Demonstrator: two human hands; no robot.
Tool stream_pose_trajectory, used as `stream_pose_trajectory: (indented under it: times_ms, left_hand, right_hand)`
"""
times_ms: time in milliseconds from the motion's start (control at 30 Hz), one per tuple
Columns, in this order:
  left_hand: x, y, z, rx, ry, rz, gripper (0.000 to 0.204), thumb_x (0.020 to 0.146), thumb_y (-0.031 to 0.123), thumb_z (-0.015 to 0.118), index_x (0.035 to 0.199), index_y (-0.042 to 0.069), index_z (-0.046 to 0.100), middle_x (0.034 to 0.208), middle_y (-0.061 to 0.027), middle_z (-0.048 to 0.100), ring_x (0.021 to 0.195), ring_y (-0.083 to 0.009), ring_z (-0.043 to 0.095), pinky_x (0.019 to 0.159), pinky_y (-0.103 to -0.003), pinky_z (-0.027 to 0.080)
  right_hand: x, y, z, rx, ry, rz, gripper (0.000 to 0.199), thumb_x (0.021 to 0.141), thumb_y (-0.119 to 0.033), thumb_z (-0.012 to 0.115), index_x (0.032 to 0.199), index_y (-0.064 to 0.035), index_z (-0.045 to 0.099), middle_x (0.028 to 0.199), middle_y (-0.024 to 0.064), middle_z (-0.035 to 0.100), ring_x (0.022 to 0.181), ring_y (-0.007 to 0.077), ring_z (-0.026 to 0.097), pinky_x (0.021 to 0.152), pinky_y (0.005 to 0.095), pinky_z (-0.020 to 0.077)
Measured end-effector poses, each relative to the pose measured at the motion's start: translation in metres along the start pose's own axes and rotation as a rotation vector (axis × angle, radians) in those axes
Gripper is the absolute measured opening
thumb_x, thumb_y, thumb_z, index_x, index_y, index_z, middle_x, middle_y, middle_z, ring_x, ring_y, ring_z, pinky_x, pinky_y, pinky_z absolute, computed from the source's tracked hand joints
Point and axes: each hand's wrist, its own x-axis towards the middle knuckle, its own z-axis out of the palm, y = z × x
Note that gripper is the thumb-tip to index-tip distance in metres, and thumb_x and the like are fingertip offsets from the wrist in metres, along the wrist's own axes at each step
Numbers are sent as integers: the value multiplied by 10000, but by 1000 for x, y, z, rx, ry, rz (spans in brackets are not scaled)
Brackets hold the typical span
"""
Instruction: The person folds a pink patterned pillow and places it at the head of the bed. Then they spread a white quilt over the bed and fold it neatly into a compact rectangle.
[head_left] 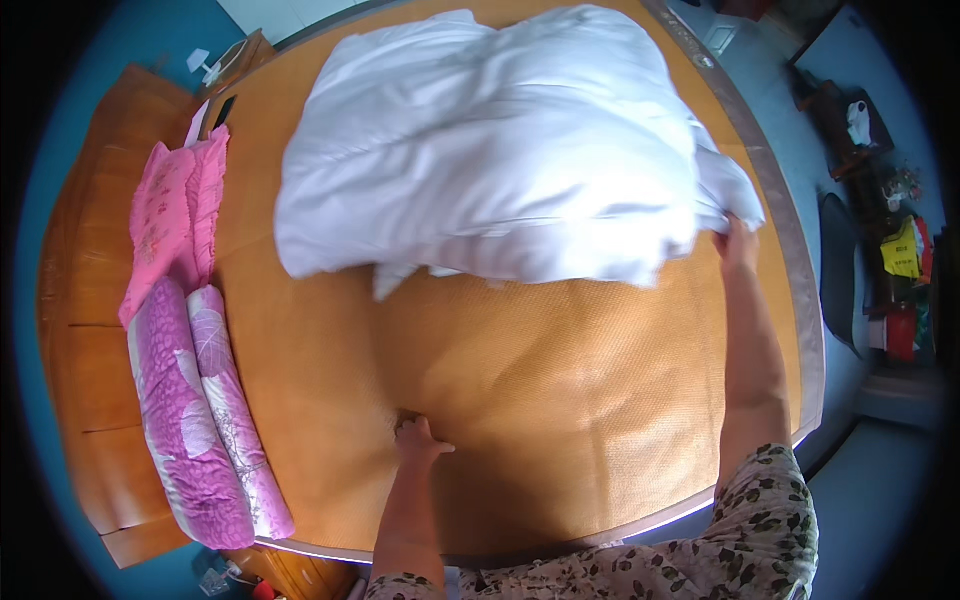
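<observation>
A thick white quilt point(500, 150) lies folded and puffed up over the far half of the bed. At its right end my right hand point(738, 243) is closed on a corner of it, the arm stretched forward. My left hand point(422, 440) leans on the tan woven mat point(560, 380) on the near part of the bed, thumb spread out to the right and holding nothing; its fingertips are partly hidden. A loose tip of white cloth pokes out under the quilt's near edge.
Along the left side lie a pink pillow point(165, 210) and two purple patterned pillows point(185, 410), beside a wooden headboard point(95, 370). A dark phone-like object point(224, 112) rests near the far left corner. Dark furniture and a yellow bag point(900, 250) stand beyond the right edge.
</observation>
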Motion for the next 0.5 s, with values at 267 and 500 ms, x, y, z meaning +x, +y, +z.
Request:
stream_pose_trajectory:
  times_ms: [267, 500]
  left_hand:
    - [17, -11, 15, 34, 94, 182, 836, 438, 509, 790, 1097, 76, 509, 1040, -181, 576, 1031, -308, 517, 890, -408, 405]
    - [-68, -4, 5, -50, 307, 225, 655, 642, 345, 729, 1157, 33, 472, 1165, -216, 480, 1066, -328, 490, 917, -427, 387]
  right_hand:
    - [-91, 52, -254, -145, 5, 122, 381, 869, -417, 451, 1146, -155, 472, 919, 31, 534, 818, 201, 564, 713, 365, 459]
    - [-377, 61, -509, -1233, -725, 805, 249, 813, -298, 571, 978, -112, 588, 920, 75, 628, 948, 209, 572, 771, 320, 454]
